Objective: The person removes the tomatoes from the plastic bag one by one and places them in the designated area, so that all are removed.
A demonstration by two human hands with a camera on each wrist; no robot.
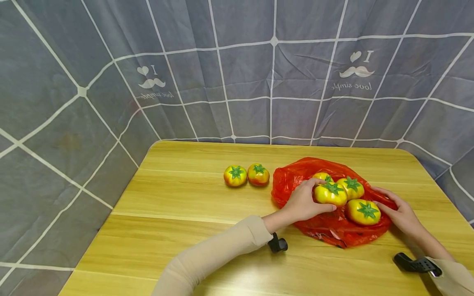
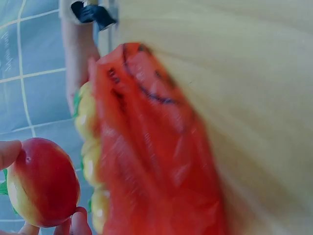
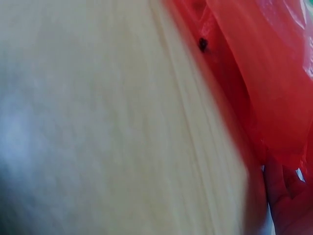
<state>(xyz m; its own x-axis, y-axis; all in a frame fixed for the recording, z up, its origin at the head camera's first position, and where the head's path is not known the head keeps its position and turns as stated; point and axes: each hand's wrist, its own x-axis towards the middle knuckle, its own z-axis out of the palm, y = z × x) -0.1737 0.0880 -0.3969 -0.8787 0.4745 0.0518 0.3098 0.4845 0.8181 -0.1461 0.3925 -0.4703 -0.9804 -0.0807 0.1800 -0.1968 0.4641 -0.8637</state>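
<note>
My left hand holds a yellow-and-red tomato with a green star-shaped top, thumb and fingers on opposite sides. In the left wrist view this tomato is raised beside the bag, its red underside showing. The red plastic bag lies spread on the table, and three more tomatoes sit on it, partly overlapped by the held one. At the bag's right edge, my right hand grips the plastic, its thumb beside the nearest tomato. The right wrist view shows its fingers against the red film.
Two more tomatoes stand side by side on the wooden table, left of the bag. A grey checked curtain hangs behind the table's back edge and along the left side. Black straps with cameras are on both wrists.
</note>
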